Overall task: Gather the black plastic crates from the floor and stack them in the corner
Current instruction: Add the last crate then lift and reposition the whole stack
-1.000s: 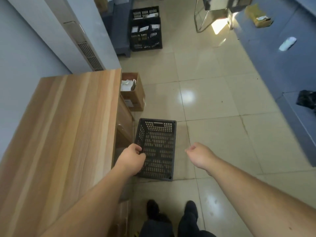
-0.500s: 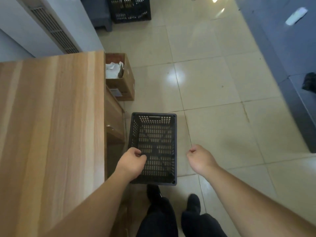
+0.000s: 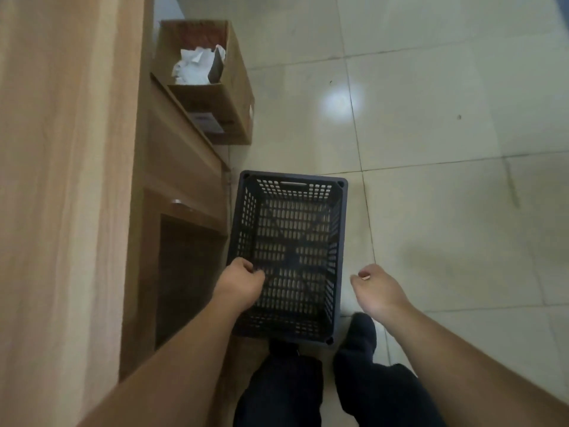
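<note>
An empty black plastic crate [image 3: 292,229] with perforated walls is held above the tiled floor, just in front of my feet. My left hand [image 3: 238,283] is closed over the crate's left rim, near its close corner. My right hand [image 3: 377,288] hangs to the right of the crate, fingers curled loosely, holding nothing and not touching the crate.
A wooden desk [image 3: 61,180] with a drawer unit [image 3: 181,180] fills the left side. An open cardboard box [image 3: 206,84] with crumpled paper stands beside the desk, beyond the crate. Pale floor tiles [image 3: 446,149] spread to the right. My dark shoes [image 3: 357,334] are below the crate.
The view has tilted down and moved closer; the far crates have left the frame. The crate in my left hand has come nearer to my feet. My right hand stays free.
</note>
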Action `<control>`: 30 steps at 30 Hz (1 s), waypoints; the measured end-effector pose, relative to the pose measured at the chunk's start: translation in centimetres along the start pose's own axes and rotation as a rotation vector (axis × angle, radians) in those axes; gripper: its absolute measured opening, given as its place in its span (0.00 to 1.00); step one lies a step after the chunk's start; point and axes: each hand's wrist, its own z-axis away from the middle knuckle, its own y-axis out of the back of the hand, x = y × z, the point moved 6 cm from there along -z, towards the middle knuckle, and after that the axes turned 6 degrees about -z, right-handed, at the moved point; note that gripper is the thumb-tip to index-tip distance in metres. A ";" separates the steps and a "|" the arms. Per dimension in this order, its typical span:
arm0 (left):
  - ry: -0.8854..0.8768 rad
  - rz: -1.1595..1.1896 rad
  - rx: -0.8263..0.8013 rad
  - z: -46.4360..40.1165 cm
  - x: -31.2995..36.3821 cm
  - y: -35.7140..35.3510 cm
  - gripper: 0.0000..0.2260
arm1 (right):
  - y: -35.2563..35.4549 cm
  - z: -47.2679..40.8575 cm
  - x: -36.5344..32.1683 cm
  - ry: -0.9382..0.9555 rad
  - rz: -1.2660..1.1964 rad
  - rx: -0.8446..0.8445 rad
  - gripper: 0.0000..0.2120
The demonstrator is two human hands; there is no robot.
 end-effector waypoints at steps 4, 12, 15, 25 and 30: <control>0.093 0.011 0.047 -6.0 -1.9 -0.8 0.17 | -2.4 -5.3 1.6 -0.011 -0.029 -0.004 0.20; 0.186 0.184 0.204 -15.2 -3.9 -1.9 0.24 | -7.5 -14.2 3.7 -0.059 -0.121 -0.001 0.27; 0.196 0.208 0.164 -16.7 -3.7 -2.8 0.27 | -8.7 -16.0 3.9 -0.070 -0.156 0.007 0.25; 0.290 0.362 -0.021 -18.2 -3.6 -2.7 0.17 | -9.9 -18.0 4.0 -0.175 -0.359 0.041 0.21; 0.287 0.466 -0.099 -15.3 -3.0 -2.4 0.14 | -6.5 -16.0 3.5 -0.196 -0.368 0.084 0.18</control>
